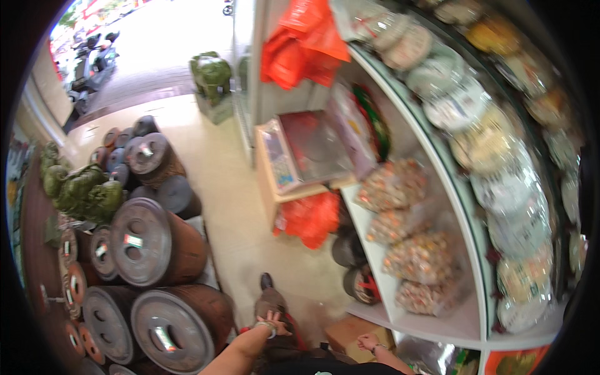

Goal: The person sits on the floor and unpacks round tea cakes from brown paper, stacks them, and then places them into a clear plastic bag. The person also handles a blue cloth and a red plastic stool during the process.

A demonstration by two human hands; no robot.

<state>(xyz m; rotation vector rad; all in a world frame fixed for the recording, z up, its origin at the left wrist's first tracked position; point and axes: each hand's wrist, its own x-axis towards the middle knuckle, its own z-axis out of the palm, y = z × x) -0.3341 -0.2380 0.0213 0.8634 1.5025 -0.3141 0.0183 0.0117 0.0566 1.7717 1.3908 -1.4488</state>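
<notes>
My left hand (272, 323) is spread out above my trouser leg, with a band around its wrist. Whether it touches the leg I cannot tell; nothing is in its fingers. To the right, my right hand (368, 341) has its fingers curled in, with no object seen in it. It hangs in front of a brown cardboard box (344, 330) on the floor. Left of my left hand lies a large brown pot (213, 304) on its side, its grey holed base turned toward me and bearing a label. A second large brown pot (187, 243) lies beyond it.
Wrapped, disc-shaped packages (459, 105) line the shelf on my right; bags of small pebbles (419, 255) fill the compartment below. Red plastic bags (304, 44) hang ahead. A wooden stand (267, 187) holds a framed panel (318, 145). Green elephant figures (211, 75) stand near the doorway.
</notes>
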